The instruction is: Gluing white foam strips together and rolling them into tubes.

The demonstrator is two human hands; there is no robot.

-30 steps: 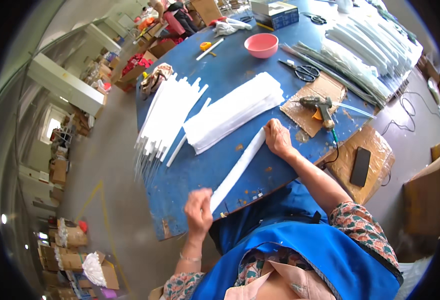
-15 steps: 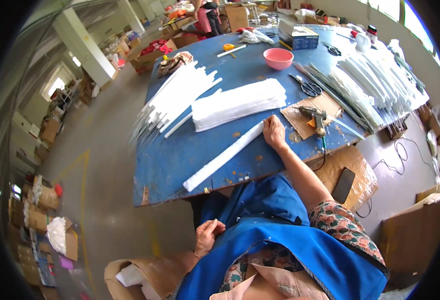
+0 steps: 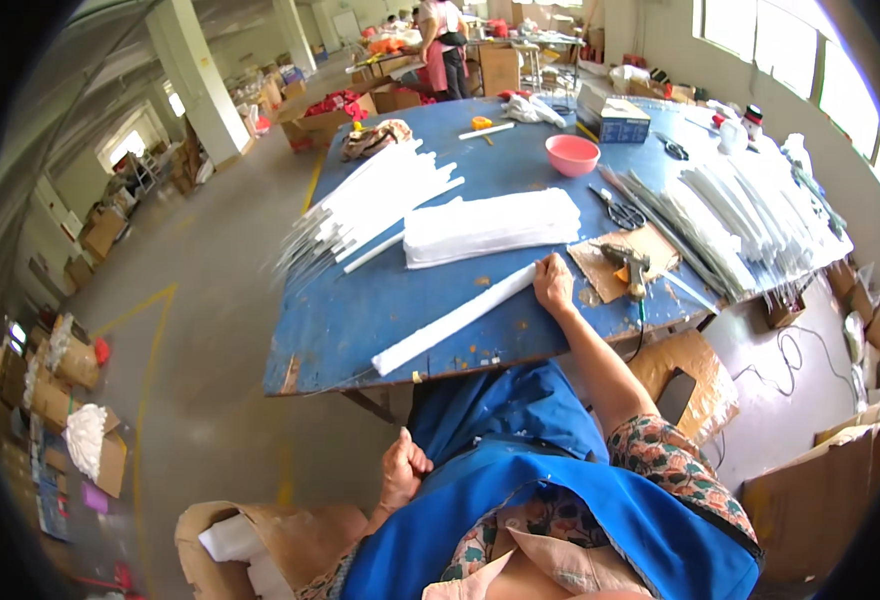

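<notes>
Head view: the right hand lies flat, fingers spread, on the far end of a long white folded strip that runs slantwise across the blue surface, near its front edge. The strip looks light, limp and easily creased, best taken at both ends. The left hand, its grip curled closed on nothing visible, hangs below the surface over a cardboard box.

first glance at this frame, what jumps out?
The big blue worktable fills the middle, with a long white folded strip lying diagonally near its front edge; the right hand rests on the strip's far end. Behind it lie a stack of white sheets and a pink bowl. The left hand is down off the table, closed in a loose fist beside the blue apron.
</notes>
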